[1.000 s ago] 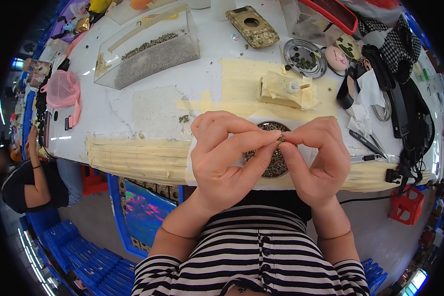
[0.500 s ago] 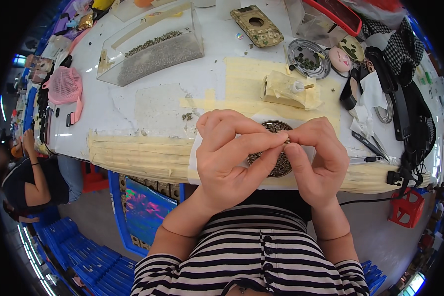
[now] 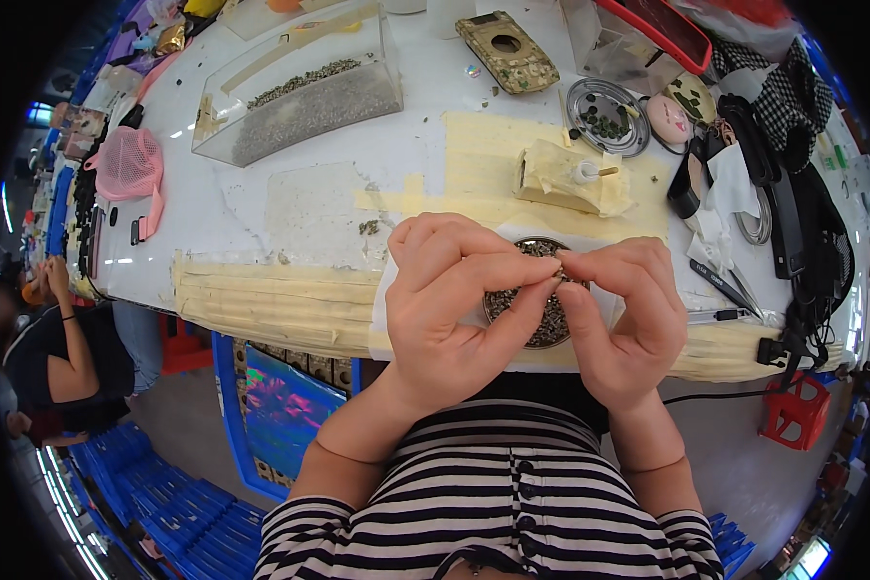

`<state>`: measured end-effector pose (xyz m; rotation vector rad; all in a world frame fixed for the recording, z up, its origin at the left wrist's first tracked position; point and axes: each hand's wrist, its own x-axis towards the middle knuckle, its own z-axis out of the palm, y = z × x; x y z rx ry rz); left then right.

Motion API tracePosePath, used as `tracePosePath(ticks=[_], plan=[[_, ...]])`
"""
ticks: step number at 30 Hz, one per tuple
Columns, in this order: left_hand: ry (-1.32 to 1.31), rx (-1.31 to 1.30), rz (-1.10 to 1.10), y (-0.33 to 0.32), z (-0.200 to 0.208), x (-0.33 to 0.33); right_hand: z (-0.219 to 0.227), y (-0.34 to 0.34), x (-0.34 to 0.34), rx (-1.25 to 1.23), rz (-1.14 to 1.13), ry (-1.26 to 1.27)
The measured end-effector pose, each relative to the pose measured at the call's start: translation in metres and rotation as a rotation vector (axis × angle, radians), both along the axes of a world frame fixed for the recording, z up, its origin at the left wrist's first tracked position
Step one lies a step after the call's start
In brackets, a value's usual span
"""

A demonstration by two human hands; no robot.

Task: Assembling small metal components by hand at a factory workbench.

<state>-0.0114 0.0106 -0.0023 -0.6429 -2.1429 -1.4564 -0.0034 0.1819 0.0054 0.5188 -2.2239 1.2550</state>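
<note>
Above a round dish (image 3: 549, 346) of tiny grey-brown parts (image 3: 548, 327), my two hands meet fingertip to fingertip. The left hand (image 3: 440, 304) pinches with thumb and index finger, its other fingers curled. Thumb and index of the right hand (image 3: 630, 314) close in from the other side. Something very small sits between the fingertips, too small to make out. Under the dish lies a white sheet (image 3: 381, 324). Just beyond the hands stands a block wrapped in cream tape (image 3: 551, 181), with a small white nozzle-like piece (image 3: 586, 172) on top.
Farther back are a clear bin of small parts (image 3: 309, 111), a camouflage toy tank hull (image 3: 527, 70) and a metal dish with dark green pieces (image 3: 604, 121). Tweezers (image 3: 741, 290) and a cutter knife (image 3: 717, 316) lie right. Another person (image 3: 72, 353) sits at far left.
The pinched fingertips have shifted slightly left, and the right thumb and index finger have changed angle a little. Otherwise the hands stay over the dish.
</note>
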Motion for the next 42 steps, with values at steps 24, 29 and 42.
tracePosePath(ticks=[24, 29, 42], plan=[[0.042, -0.045, 0.036, 0.0007, -0.0015, -0.0008, -0.0009, -0.0020, 0.0037, -0.096, -0.027, -0.005], [0.023, -0.035, 0.041, 0.0007, -0.0016, -0.0002, -0.0009, 0.0011, 0.0021, 0.017, -0.020, 0.054], [0.026, -0.032, 0.034, 0.0010, -0.0024, -0.0003, -0.0011, 0.0012, 0.0032, -0.114, 0.013, -0.041]])
